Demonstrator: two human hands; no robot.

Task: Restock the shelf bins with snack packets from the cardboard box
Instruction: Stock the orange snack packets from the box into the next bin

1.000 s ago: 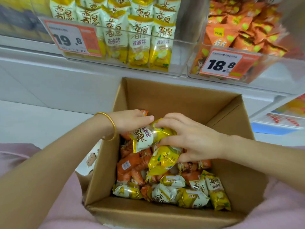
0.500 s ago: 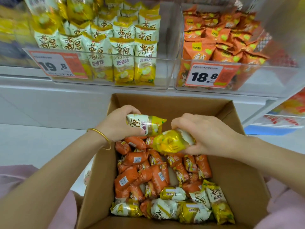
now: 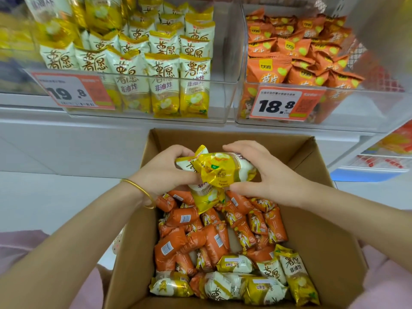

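Observation:
An open cardboard box (image 3: 316, 219) sits in front of me, holding several orange packets (image 3: 191, 239) and several yellow-white packets (image 3: 263, 284) along its near side. Above the box, my left hand (image 3: 165, 170) and my right hand (image 3: 267, 172) together hold a small bunch of yellow-white snack packets (image 3: 218, 172). The left hand grips them from the left; the right hand's fingers curl over the top with the thumb underneath. On the shelf above, a clear bin (image 3: 223, 97) holds upright yellow-white packets, and a second clear bin (image 3: 367, 108) to its right holds orange packets.
Price tags reading 19.8 (image 3: 71, 92) and 18.8 (image 3: 283, 103) hang on the bin fronts. A white shelf ledge (image 3: 89, 130) runs below the bins. A gold bangle (image 3: 142, 192) is on my left wrist. Pink clothing (image 3: 390, 275) flanks the box.
Both hands lifted out of the box, each with yellow-white packets, and have come together, bunching the packets between them. My view has tilted up towards the shelf bins.

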